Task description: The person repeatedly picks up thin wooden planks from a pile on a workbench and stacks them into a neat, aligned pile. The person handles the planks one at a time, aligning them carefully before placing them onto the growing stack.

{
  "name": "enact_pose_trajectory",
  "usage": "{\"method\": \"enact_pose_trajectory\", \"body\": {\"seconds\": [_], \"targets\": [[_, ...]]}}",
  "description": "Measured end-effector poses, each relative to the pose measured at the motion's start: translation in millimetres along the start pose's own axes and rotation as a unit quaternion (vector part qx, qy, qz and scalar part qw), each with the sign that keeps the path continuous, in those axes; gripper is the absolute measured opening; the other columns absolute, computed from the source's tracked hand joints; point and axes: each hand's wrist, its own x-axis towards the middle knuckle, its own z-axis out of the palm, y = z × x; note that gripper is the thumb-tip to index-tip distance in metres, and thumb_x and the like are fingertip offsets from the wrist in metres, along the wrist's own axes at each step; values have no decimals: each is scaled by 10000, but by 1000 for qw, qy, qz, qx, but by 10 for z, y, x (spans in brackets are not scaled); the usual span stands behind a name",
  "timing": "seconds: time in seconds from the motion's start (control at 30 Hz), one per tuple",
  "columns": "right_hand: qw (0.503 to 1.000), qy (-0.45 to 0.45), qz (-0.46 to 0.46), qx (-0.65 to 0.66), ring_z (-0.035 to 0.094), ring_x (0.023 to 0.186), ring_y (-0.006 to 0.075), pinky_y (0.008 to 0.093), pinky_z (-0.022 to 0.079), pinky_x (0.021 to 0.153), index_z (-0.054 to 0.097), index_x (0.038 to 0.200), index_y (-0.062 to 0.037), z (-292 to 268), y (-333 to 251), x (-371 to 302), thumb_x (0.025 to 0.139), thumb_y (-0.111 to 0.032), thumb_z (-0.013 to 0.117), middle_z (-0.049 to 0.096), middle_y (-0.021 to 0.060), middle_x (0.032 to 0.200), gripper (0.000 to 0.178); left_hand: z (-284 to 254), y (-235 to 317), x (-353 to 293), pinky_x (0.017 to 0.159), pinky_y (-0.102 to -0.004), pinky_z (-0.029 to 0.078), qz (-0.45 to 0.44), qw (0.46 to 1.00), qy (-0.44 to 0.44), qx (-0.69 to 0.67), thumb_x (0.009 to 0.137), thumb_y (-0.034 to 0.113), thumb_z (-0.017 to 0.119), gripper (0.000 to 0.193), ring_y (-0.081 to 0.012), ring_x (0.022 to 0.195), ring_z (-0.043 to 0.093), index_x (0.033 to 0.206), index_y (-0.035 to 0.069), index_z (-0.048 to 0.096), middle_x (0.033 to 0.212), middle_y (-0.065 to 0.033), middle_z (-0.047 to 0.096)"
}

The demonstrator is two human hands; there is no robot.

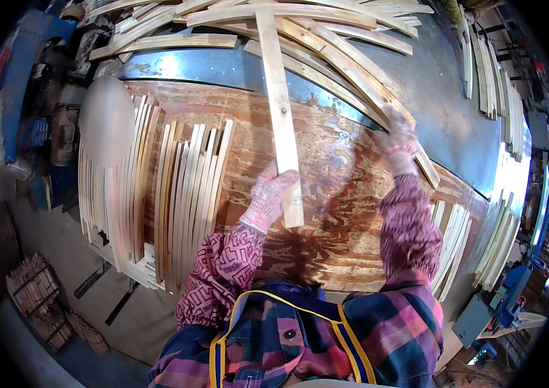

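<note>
Right hand smeared by motion; finger outlines were lost. It was at the near part of a second slat, but whether it was closed on it could not be told. A pale blurred oval hid part of the left stack of slats. The slat pile was cut off at the top by the dark fisheye rim.

Left hand, gloved, gripped a pale wooden slat close to its near end, thumb across the upper face. Slat position: over the middle of the plywood tabletop, reaching across the metal strip to the pile. Long axis ran roughly away from the body, far end leaning slightly left; near end pointed toward the wearer's chest.
</note>
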Motion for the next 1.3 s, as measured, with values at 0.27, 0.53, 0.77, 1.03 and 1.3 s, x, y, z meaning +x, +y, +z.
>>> {"method": "enact_pose_trajectory", "body": {"seconds": [0.27,0.53,0.77,1.03,1.3], "targets": [[993,44,-74,85,687,924,261,392,567,772,602,1235,-126,-178,242,-38,906,-279,679,683,154,1084,371,-805,-431,-532,846,-311,541,140,930,91,326,870,92,694,452,-192,949,663,1301,43,569,1039,-98,682],[684,-201,-104,693,612,984,158,326,486,888,610,1293,5,1355,156,-1011,950,-355,651,685,88,1118,499,-1797,-1087,-1505,1137,-431,338,165,513,254,803,788,319,725,767,-359,1361,371,1459,108,418,1451,-155,442],[564,-278,20,777,591,1146,233,324,439,1052,493,1397,25,1563,-84,-1823,991,-231,602,639,154,1234,492,-574,-1148,-876,1153,-411,335,188,837,-62,510,943,460,611,704,-323,1409,391,1470,37,415,1506,-218,424],[847,-5,-245,472,564,1242,263,347,421,1069,593,1351,-95,1662,483,-953,953,-330,637,636,145,1295,464,-744,-1088,-1012,921,-355,531,272,678,132,670,836,251,754,493,-251,1058,633,1286,86,635,1204,-162,650],[969,235,-50,62,492,1330,321,398,401,1115,470,1464,-195,743,1136,933,863,-448,657,483,161,1467,679,-1739,-1306,-1561,1015,-453,465,142,501,297,800,747,187,758,898,-397,1252,497,1535,186,326,1399,-186,476]]}}
